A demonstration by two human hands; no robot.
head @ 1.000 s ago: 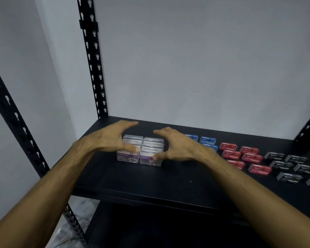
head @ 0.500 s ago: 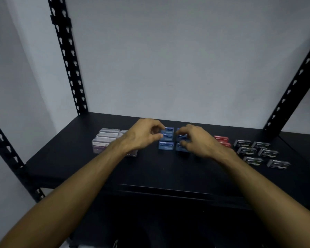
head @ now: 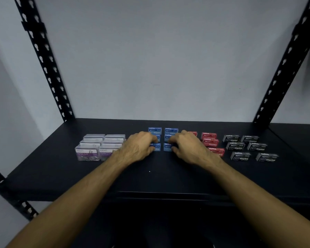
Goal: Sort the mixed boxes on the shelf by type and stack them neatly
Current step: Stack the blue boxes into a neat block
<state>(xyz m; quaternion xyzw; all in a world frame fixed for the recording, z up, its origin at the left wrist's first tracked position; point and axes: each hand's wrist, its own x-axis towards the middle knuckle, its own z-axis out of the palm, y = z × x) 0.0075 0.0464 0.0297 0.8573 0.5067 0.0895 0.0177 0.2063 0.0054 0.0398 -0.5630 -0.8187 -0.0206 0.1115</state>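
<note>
clear boxes [head: 100, 147]: six
blue boxes [head: 171, 131]: six
black boxes [head: 240, 156]: six
left hand [head: 139, 146], right hand [head: 188, 147]: fingers curled on blue boxes

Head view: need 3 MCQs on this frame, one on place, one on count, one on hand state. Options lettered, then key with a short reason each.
1. Which boxes sit at the far left of the shelf?
A. black boxes
B. clear boxes
C. red boxes

2. How many black boxes show?
A. three
B. six
C. nine

3. What are the two hands doing?
A. hanging idle off the shelf
B. lifting a clear box together
C. each curled on blue boxes

Key:
1 B: the clear boxes are leftmost, then the blue boxes, red boxes and black boxes.
2 B: the black ones lie in two columns of three.
3 C: the left hand and right hand both have fingers bent onto the front blue boxes; how firm the grip is can't be told.
</note>
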